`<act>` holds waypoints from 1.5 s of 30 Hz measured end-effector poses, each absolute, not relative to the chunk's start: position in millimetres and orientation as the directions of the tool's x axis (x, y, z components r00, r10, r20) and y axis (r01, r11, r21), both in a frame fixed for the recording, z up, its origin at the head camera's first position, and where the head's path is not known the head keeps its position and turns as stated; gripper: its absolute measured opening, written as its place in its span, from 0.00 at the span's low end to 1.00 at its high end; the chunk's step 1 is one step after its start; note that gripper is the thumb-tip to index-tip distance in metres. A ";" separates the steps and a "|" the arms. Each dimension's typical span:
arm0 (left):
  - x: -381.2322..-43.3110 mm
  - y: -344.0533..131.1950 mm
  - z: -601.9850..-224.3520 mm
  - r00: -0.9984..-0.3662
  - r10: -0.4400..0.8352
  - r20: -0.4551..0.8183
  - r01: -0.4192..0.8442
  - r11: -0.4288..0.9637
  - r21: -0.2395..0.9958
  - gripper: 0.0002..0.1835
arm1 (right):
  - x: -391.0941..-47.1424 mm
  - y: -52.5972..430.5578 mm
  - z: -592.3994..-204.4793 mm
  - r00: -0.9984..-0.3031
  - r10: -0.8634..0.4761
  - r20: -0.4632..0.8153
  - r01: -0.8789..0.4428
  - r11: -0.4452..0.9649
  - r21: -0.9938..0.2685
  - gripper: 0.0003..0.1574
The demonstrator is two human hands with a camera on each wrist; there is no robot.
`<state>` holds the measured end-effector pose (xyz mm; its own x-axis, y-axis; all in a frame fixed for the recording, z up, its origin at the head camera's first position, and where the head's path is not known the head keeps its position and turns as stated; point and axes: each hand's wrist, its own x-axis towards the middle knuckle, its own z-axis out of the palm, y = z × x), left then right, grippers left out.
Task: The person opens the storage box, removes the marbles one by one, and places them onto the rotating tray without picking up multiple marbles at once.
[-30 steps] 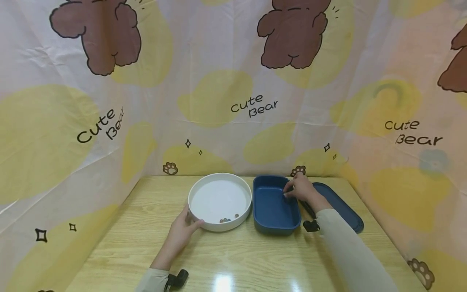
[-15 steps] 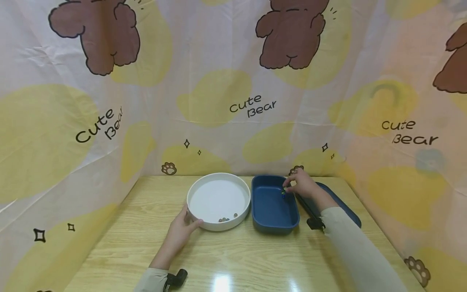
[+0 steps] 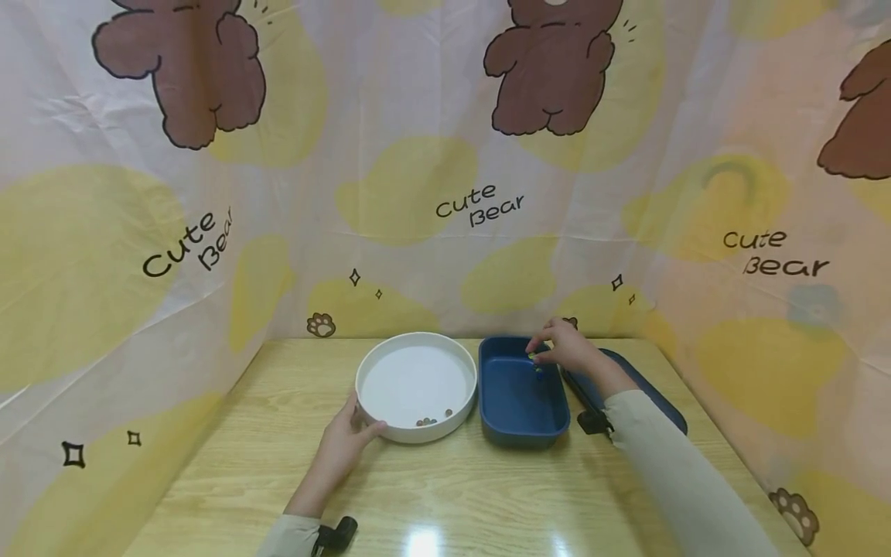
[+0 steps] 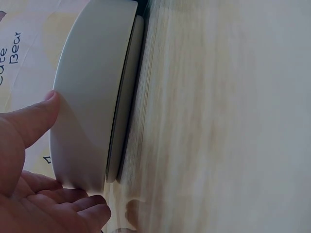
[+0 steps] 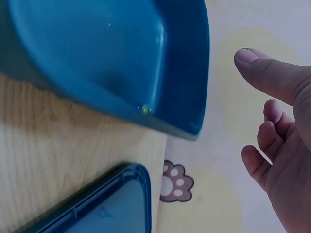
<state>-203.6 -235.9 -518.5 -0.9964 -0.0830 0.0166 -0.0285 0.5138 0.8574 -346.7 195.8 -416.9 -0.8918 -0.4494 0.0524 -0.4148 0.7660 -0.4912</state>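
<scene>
My left hand (image 3: 346, 435) holds the near-left side of a round white dish (image 3: 416, 379). In the left wrist view, the thumb lies at the dish's rim and the other fingers are against its side. Several small marbles (image 3: 427, 422) lie in the dish near its front wall. At the back right of a deep blue rectangular box (image 3: 522, 402), my right hand (image 3: 567, 348) pinches a small yellow-green marble (image 3: 531, 356) between thumb and forefinger. Below the fingertips, dark blue marbles (image 3: 539, 374) lie in the box. The right wrist view hides the pinch behind the thumb.
A flat dark blue lid (image 3: 643, 387) lies on the wooden table (image 3: 445, 495) to the right of the box, partly under the right forearm. Dish and box stand side by side. Behind them hangs a bear-printed cloth (image 3: 390, 193).
My right hand has risen and shifted slightly left over the box, with a yellow-green marble now at its fingertips. The left hand keeps its hold on the dish.
</scene>
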 end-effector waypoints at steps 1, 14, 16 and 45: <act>-203.5 -236.1 -518.8 -0.997 -0.081 0.017 -0.027 0.513 0.858 0.54 | -345.8 193.3 -415.5 -0.891 -0.452 0.046 -0.411 0.758 -0.506 0.09; -202.8 -236.2 -520.8 -0.997 -0.080 0.021 -0.022 0.501 0.865 0.54 | -346.5 159.0 -407.4 -0.837 -0.542 0.069 -0.488 0.684 -0.543 0.09; -203.4 -236.7 -520.8 -0.997 -0.077 0.024 -0.018 0.501 0.865 0.54 | -347.9 152.3 -407.3 -0.834 -0.547 0.072 -0.489 0.673 -0.555 0.09; -200.5 -233.6 -519.2 -0.996 -0.079 0.031 -0.012 0.493 0.870 0.52 | -352.7 45.4 -424.2 -0.771 -0.636 0.034 -0.541 0.626 -0.561 0.10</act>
